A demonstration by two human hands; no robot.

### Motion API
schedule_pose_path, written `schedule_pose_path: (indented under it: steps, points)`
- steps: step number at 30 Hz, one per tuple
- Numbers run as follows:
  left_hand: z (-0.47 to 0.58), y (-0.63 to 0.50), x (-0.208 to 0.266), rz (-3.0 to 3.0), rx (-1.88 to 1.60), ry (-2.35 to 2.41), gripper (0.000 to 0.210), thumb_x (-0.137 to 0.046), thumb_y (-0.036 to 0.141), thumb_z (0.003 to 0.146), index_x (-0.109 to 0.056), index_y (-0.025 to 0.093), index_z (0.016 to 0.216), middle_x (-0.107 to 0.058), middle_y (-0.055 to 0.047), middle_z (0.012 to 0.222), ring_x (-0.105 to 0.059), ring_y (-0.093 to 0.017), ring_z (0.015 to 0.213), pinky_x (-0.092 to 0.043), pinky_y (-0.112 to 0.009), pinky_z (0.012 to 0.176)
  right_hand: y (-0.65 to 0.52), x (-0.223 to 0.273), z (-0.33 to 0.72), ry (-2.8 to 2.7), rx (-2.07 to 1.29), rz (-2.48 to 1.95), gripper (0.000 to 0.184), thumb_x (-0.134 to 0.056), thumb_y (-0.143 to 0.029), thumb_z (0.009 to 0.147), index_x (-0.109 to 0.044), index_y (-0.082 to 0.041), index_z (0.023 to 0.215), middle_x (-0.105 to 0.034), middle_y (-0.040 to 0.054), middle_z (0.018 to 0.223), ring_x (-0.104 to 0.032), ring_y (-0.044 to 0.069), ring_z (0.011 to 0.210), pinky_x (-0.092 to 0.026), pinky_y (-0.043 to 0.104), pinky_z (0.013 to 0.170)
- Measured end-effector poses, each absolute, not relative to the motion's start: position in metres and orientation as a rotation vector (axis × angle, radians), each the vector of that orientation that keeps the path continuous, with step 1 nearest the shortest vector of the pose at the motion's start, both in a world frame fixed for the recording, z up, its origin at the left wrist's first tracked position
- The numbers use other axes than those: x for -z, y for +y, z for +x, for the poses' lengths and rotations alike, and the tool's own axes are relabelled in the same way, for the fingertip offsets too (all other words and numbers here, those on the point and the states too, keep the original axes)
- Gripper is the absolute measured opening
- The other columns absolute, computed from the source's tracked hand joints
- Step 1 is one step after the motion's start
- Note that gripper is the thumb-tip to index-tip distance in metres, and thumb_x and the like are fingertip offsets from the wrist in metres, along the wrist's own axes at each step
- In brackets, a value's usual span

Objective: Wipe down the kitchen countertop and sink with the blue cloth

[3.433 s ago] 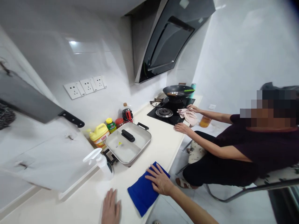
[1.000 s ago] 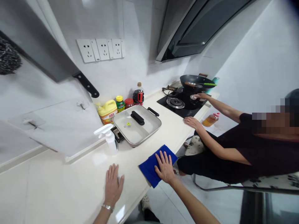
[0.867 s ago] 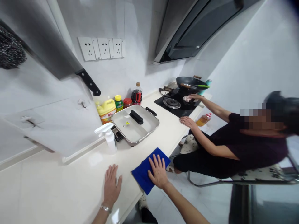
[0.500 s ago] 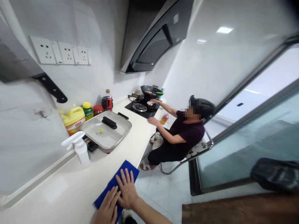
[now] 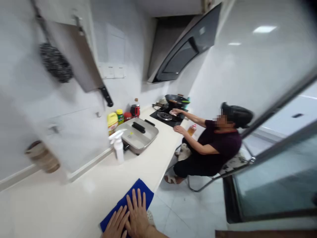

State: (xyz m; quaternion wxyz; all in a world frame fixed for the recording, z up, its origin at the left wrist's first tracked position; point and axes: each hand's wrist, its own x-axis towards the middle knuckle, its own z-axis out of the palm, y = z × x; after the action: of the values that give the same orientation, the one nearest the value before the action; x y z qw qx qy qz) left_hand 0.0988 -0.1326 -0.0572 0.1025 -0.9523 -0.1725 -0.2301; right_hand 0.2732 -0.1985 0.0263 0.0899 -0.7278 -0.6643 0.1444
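A folded blue cloth [image 5: 146, 192] lies on the white countertop [image 5: 81, 205], at its front edge. My left hand [image 5: 116, 222] rests flat on the cloth, fingers stretched out. Beside it on the right, my right hand [image 5: 138, 211] presses flat on the same cloth with its fingers spread, the thumb side close against the left hand. Farther along the counter, a white spray bottle [image 5: 119, 150] stands upright next to a lidded rectangular electric pan [image 5: 148, 137].
A seated person [image 5: 208, 148] holds a pale cloth at the black cooktop [image 5: 170, 119], where a wok [image 5: 177, 99] sits. A cleaver [image 5: 79, 59] and a scrubber [image 5: 55, 62] hang on the wall. A brown cup-like container [image 5: 43, 157] stands at left. Bottles and jars [image 5: 120, 116] line the wall.
The view has swung left, bringing the scrubber and brown container into sight. Both hands and the blue cloth have slid back along the counter edge, away from the electric pan.
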Motion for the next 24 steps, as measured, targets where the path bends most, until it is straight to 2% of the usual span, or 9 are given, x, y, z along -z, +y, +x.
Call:
schedule_pose_path:
  steps: [3,5,7,10,12,15,19,21,24]
  points:
    - [0.059,-0.147,0.034,-2.817,0.569,-0.620,0.063,-0.050,0.029,0.094,-0.034,0.019,0.154,-0.038,-0.004,0.159,-0.037,-0.021,0.145,-0.044,-0.034,0.113,-0.197,-0.028,0.249,-2.076,-0.437,-2.067,0.085,-0.051,-0.047,0.095,-0.004,-0.018,0.158,0.012,0.0165,0.159,0.008,0.046,0.145,-0.011,0.075,0.114]
    - [0.034,-0.152,0.024,-2.819,0.546,-0.656,0.064,-0.050,0.030,0.095,-0.032,0.021,0.155,-0.038,-0.003,0.159,-0.039,-0.020,0.144,-0.045,-0.034,0.112,-0.195,-0.027,0.242,-2.140,-0.463,-1.944,0.080,-0.051,-0.052,0.095,-0.013,-0.024,0.159,0.004,0.0132,0.162,-0.002,0.044,0.147,-0.019,0.072,0.114]
    - [0.007,-0.153,0.017,-2.829,0.501,-0.688,0.065,-0.050,0.032,0.095,-0.029,0.024,0.156,-0.038,-0.002,0.158,-0.042,-0.020,0.142,-0.047,-0.033,0.110,-0.194,-0.020,0.242,-2.150,-0.462,-1.805,0.066,-0.049,-0.051,0.096,-0.030,-0.027,0.155,-0.016,0.0098,0.163,-0.019,0.039,0.147,-0.028,0.066,0.114]
    - [-0.040,-0.149,0.006,-2.873,0.415,-0.732,0.065,-0.049,0.032,0.096,-0.025,0.029,0.157,-0.040,0.000,0.156,-0.045,-0.019,0.140,-0.048,-0.034,0.108,-0.197,0.004,0.250,-1.995,-0.401,-1.580,0.044,-0.037,-0.030,0.100,-0.051,-0.024,0.141,-0.049,0.0087,0.147,-0.045,0.025,0.134,-0.043,0.049,0.111]
    - [-0.073,-0.144,-0.003,-2.911,0.395,-0.761,0.067,-0.049,0.030,0.096,-0.023,0.031,0.157,-0.043,0.001,0.154,-0.047,-0.019,0.138,-0.049,-0.035,0.108,-0.200,0.022,0.262,-1.877,-0.326,-1.479,0.044,-0.031,-0.020,0.099,-0.056,-0.023,0.134,-0.059,0.0090,0.136,-0.053,0.021,0.126,-0.048,0.043,0.106]
    - [-0.115,-0.137,-0.019,-2.933,0.415,-0.877,0.068,-0.050,0.028,0.095,-0.023,0.037,0.156,-0.049,0.002,0.150,-0.051,-0.019,0.135,-0.051,-0.035,0.105,-0.204,0.041,0.290,-1.802,-0.185,-1.461,0.042,-0.033,-0.018,0.098,-0.060,-0.024,0.129,-0.063,0.0095,0.128,-0.058,0.023,0.120,-0.054,0.045,0.100]
    - [-0.120,-0.134,-0.028,-2.882,0.524,-1.028,0.065,-0.053,0.028,0.095,-0.029,0.041,0.154,-0.057,0.005,0.143,-0.059,-0.017,0.127,-0.054,-0.032,0.103,-0.197,0.052,0.339,-1.753,-0.028,-1.544,0.036,-0.039,-0.022,0.097,-0.063,-0.020,0.124,-0.064,0.0120,0.126,-0.059,0.026,0.118,-0.053,0.050,0.100]
    - [-0.096,-0.137,-0.023,-2.792,0.606,-1.150,0.064,-0.053,0.031,0.096,-0.029,0.039,0.154,-0.060,0.003,0.141,-0.060,-0.018,0.125,-0.054,-0.034,0.104,-0.189,0.058,0.364,-1.715,0.059,-1.576,0.035,-0.040,-0.024,0.096,-0.064,-0.018,0.120,-0.064,0.0134,0.124,-0.060,0.026,0.116,-0.053,0.051,0.100]
    - [-0.042,-0.145,-0.005,-2.689,0.606,-1.305,0.063,-0.048,0.031,0.098,-0.025,0.030,0.157,-0.050,-0.005,0.150,-0.052,-0.023,0.135,-0.051,-0.042,0.108,-0.176,0.069,0.394,-1.716,0.130,-1.616,0.036,-0.039,-0.025,0.094,-0.063,-0.015,0.119,-0.062,0.0150,0.126,-0.059,0.027,0.116,-0.052,0.049,0.099]
